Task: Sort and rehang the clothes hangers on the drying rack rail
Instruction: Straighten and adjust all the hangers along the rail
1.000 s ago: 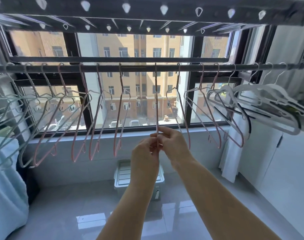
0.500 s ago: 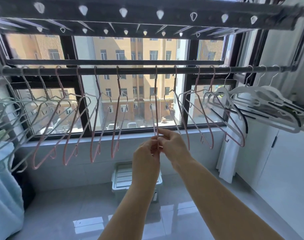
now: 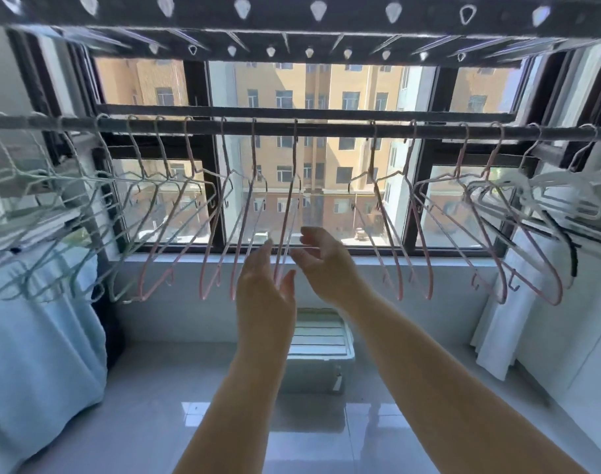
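left hand (image 3: 265, 295) centre frame, fingers straight, pointing up, thumb splayed | right hand (image 3: 326, 265) just right and higher, fingers loosely curved leftward | both forearms bare, extended from lower edge

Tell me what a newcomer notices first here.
The rail across the window is crowded: greenish hangers left, pink hangers centre, white hangers right. Below, the left hand and right hand reach up, open, either side of the middle hanger.

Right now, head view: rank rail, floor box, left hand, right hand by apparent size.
1. rail: spans the frame.
2. box, left hand, right hand: look alike; hands nearer the camera, box partly hidden, so unranked.
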Tool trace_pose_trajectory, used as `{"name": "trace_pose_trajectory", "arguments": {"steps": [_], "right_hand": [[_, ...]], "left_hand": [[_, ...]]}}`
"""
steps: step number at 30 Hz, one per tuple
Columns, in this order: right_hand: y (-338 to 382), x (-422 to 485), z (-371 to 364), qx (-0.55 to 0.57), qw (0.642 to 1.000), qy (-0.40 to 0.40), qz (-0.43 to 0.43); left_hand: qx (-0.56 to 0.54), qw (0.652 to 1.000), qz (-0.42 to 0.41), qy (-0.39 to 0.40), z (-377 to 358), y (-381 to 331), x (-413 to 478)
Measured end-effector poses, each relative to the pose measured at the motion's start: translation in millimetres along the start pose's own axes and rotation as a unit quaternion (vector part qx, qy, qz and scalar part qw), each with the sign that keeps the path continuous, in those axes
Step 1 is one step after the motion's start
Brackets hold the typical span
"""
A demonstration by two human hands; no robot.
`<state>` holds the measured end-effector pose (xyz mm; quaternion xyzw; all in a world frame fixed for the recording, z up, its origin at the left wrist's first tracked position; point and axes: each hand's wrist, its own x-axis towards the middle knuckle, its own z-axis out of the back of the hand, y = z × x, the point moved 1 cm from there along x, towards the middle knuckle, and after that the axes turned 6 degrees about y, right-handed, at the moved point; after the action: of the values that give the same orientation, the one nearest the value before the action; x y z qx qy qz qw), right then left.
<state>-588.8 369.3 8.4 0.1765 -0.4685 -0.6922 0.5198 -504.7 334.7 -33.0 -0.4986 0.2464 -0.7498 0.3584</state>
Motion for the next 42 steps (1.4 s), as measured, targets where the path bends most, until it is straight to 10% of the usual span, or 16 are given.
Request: {"name": "trace_pose_trajectory", "arguments": {"steps": [12, 37, 42], "right_hand": [[-14.7, 12.5, -23.6, 0.309, 0.949, 0.011, -0.057], [-21.1, 0.3, -0.3, 0.282, 0.952, -0.087, -0.085], [-15.4, -7.0, -4.0, 0.194, 0.968, -0.13, -0.093]], "left_hand": [[-0.025, 0.997, 0.016, 0.067, 6.1, 20.3, -0.3], [-0.106, 0.982, -0.006, 0.156, -0.1, 1.0, -4.4], [-0.076, 0.993, -0.055, 0.072, 23.2, 8.6, -1.4]]}}
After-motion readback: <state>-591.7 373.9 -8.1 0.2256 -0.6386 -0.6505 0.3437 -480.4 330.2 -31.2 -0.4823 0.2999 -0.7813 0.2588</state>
